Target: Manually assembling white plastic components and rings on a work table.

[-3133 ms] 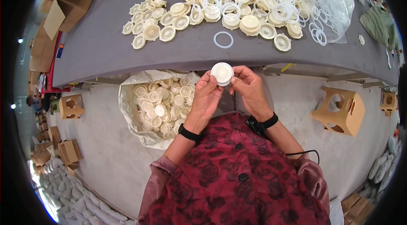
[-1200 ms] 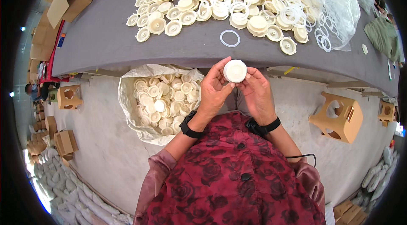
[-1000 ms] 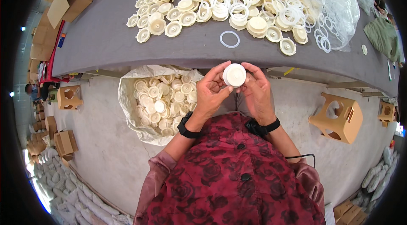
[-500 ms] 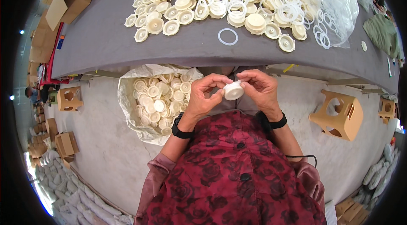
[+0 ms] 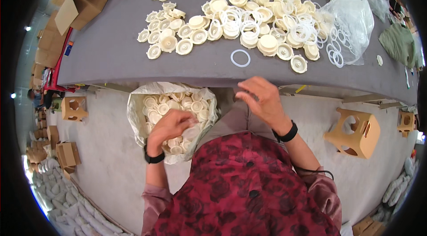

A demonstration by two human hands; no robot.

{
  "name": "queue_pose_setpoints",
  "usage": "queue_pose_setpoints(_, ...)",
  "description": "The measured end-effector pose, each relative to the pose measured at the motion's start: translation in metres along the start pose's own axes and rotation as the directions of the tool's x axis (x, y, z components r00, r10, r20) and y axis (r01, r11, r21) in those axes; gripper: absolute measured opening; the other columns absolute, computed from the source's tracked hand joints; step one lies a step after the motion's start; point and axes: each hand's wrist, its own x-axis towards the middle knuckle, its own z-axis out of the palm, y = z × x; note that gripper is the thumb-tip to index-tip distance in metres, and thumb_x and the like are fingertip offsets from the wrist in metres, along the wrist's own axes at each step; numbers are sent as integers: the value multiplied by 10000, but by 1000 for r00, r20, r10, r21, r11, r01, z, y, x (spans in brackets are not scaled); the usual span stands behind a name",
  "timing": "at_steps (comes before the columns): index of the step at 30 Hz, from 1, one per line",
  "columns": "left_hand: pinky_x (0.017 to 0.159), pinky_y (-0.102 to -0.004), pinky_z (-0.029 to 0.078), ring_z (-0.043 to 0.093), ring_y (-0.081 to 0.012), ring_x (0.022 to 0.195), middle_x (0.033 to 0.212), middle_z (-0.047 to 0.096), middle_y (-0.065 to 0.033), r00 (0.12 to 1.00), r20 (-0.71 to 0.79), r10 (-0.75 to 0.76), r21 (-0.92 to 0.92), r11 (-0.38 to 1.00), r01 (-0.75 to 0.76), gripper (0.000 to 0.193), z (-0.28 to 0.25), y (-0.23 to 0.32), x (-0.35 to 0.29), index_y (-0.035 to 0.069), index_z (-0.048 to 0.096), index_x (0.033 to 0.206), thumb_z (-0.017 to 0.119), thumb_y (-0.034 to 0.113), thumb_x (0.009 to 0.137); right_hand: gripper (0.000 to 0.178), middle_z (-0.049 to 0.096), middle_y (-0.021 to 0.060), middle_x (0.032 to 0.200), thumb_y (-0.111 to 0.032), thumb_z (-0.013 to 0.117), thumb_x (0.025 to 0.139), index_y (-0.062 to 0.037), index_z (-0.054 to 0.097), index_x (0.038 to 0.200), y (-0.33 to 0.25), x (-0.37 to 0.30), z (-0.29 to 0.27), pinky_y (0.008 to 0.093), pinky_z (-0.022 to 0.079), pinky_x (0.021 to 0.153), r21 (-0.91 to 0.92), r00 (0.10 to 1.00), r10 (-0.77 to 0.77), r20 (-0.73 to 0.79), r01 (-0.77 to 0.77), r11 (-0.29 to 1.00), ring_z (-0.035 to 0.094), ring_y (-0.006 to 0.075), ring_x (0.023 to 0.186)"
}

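My left hand (image 5: 171, 127) is over the open bag (image 5: 135, 102) of cream plastic caps (image 5: 202, 115), its fingers bent and smeared by motion. A blurred pale cap (image 5: 191, 133) shows just below its fingertips; whether they still touch it I cannot tell. In front of the table edge, my right hand (image 5: 263, 102) hangs empty, thumb and fingers apart. On the table beyond it lies a single translucent sealing ring (image 5: 240, 64). Behind that ring spreads a heap of cream caps (image 5: 268, 45) with many loose rings (image 5: 231, 22) on top.
A clear plastic bag (image 5: 351, 9) with rings spilling out lies at the right of the grey-covered table (image 5: 111, 62). An open carton (image 5: 82, 9) stands at the far left. Tan plastic stools (image 5: 356, 131) are on the floor at both sides. Green cloth (image 5: 396, 42) lies at the right.
Both hands held one cap together in front of me. Now they are apart: the left has moved left over the bag, and the right has let go of the cap. The view has tilted slightly up.
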Motion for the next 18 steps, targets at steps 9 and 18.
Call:
queue_pose_setpoints(9,751,-360,518,657,-286,905,989,682,-118,747,-611,261,212,964,-162,349,-5,8,31,46,691,1090,777,132,764,242,544,91,935,-105,758,729,-54,616,918,22,50,3,408,466,762,-546,975,-76,207,179,818,521,299,900)
queue_pose_setpoints(18,703,-416,507,624,-322,831,906,610,-100,479,-767,427,526,846,89,279,-44,11,137,41,665,1026,745,94,764,176,530,79,827,-66,747,717,-47,606,821,24,40,-2,398,464,681,-444,969,-179,171,238,864,527,295,833)
